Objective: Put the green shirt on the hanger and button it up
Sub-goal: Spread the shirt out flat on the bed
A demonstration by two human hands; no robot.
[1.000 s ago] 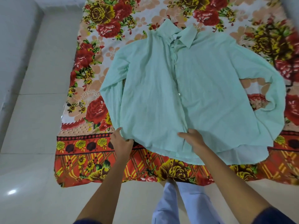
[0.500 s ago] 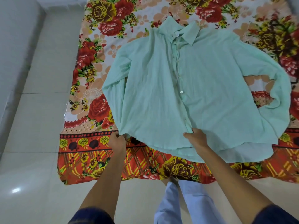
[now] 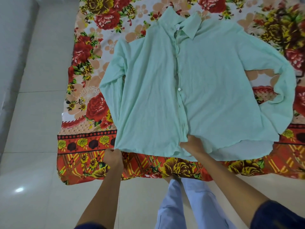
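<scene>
The pale green shirt (image 3: 189,90) lies front up and spread flat on a floral blanket (image 3: 92,103), collar at the far end, sleeves bent at both sides. One white button shows on the placket near the middle. My left hand (image 3: 113,157) pinches the hem's left corner. My right hand (image 3: 193,145) grips the hem at the bottom of the placket. No hanger is in view.
The blanket lies on a pale tiled floor (image 3: 29,123), with a grey wall (image 3: 9,47) along the left. My legs in light blue trousers (image 3: 186,205) stand at the blanket's near edge, between my arms.
Both hands have drawn the hem toward me and slightly apart, which pulled the shirt's lower front flatter. The camera has shifted a little to the left.
</scene>
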